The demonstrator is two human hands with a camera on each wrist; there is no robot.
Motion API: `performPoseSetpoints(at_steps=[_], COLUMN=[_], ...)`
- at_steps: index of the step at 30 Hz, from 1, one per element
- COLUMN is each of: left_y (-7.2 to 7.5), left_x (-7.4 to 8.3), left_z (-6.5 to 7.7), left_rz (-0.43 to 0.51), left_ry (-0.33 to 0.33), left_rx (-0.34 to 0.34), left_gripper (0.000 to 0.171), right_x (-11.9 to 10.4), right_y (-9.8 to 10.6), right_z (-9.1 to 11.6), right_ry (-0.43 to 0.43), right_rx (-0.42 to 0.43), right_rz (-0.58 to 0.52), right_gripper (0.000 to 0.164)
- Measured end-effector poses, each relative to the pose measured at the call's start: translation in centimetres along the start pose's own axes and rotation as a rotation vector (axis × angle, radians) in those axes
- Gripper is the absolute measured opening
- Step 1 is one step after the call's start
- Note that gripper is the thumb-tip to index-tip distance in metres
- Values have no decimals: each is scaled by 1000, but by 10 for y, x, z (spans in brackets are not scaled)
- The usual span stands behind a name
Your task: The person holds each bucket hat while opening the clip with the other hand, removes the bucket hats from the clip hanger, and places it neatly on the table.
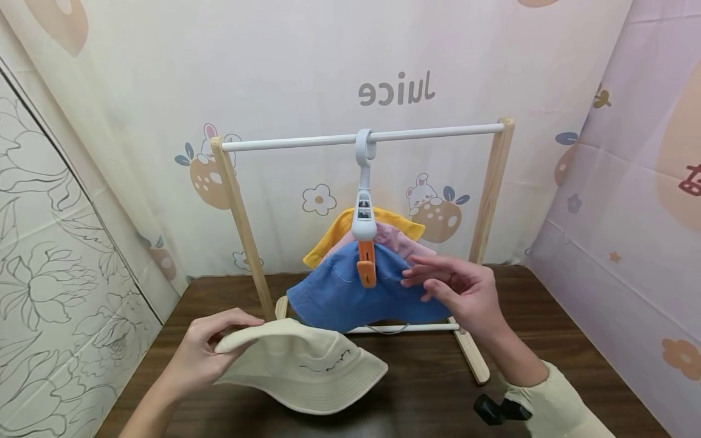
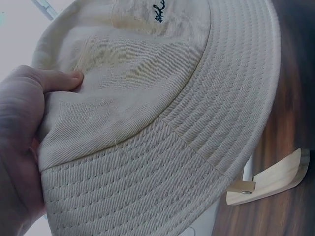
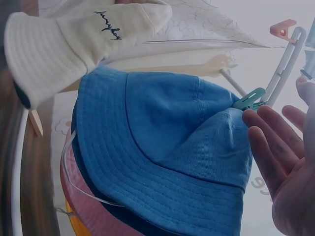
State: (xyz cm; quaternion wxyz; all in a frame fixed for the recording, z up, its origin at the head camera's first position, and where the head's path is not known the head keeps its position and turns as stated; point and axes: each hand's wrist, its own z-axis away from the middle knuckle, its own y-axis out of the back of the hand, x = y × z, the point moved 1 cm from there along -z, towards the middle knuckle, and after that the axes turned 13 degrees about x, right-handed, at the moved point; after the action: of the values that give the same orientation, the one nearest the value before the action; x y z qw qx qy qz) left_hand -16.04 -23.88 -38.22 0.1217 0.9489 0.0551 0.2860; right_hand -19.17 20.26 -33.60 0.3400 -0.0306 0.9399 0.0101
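A cream bucket hat with dark stitched lettering is pinched at its crown by my left hand; in the left wrist view the thumb presses on the cloth. A blue bucket hat hangs from a white folding hanger. In the right wrist view, a teal clip grips the blue hat's crown. My right hand holds nothing, its fingers loosely spread, with fingertips right by that crown. An empty orange clip points down at the hanger's front end.
Behind the blue hat hang a pink hat and a yellow hat. The hanger hooks over the white bar of a wooden-legged rack, which stands on a dark wood table. Patterned curtains surround it.
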Motion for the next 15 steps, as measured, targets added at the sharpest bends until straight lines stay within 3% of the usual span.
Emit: performPoseSetpoints(at_steps=[5, 15], left_y=[9, 24], left_x=[1, -1], left_z=[3, 5], left_rz=[-5, 29], left_ry=[23, -13], left_rx=[8, 40], left_gripper=[58, 60], right_x=[-1, 1], right_y=[2, 8], right_z=[0, 1], right_ry=[-3, 29], right_rx=[0, 11], right_rz=[-19, -72], right_gripper=[34, 33])
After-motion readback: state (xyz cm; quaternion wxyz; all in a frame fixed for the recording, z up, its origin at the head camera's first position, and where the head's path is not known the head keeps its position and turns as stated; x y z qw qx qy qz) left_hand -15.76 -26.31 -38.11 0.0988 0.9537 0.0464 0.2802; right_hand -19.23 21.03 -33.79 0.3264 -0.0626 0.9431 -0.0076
